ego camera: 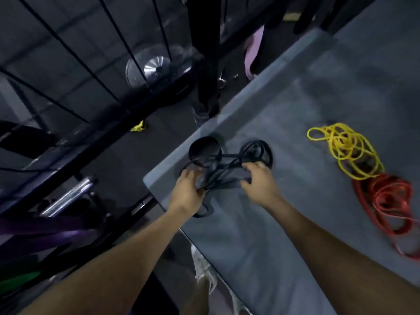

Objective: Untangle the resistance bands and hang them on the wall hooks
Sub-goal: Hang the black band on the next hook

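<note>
A grey padded bench (284,235) runs diagonally across a dim room. Left of it lies dark floor (118,164), a black metal rack (75,142) standing there.

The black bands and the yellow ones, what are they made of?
The black bands under the left hand and right hand look like matte rubber: flat, floppy loops. The yellow bands look like thinner, smoother rubber, coiled loosely. Blur leaves it uncertain.
</note>
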The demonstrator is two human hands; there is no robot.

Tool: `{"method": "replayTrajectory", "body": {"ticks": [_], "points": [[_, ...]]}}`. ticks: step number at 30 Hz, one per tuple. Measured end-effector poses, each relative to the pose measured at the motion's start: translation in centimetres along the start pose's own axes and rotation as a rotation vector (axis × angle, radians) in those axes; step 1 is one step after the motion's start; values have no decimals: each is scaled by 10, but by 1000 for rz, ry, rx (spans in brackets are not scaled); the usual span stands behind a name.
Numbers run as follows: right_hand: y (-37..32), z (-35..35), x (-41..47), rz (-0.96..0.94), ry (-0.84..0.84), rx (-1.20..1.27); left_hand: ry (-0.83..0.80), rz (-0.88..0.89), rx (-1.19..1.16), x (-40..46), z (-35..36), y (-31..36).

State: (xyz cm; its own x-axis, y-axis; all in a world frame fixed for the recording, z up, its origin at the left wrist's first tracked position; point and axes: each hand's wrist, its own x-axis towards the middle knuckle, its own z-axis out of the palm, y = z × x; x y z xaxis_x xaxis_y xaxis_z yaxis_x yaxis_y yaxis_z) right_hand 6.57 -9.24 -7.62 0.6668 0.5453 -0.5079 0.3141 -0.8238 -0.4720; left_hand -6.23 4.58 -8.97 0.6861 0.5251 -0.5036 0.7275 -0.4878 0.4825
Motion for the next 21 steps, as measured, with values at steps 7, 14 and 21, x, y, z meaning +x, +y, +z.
{"method": "replayTrajectory", "body": {"ticks": [7,14,21], "points": [[14,49,41,58,-16,56,229,-135,-61,46,34,-36],[21,51,47,60,-15,83,176,-330,-268,58,39,-46],[-10,-1,29,-66,29,102,170,-247,-288,34,0,-14]]}}
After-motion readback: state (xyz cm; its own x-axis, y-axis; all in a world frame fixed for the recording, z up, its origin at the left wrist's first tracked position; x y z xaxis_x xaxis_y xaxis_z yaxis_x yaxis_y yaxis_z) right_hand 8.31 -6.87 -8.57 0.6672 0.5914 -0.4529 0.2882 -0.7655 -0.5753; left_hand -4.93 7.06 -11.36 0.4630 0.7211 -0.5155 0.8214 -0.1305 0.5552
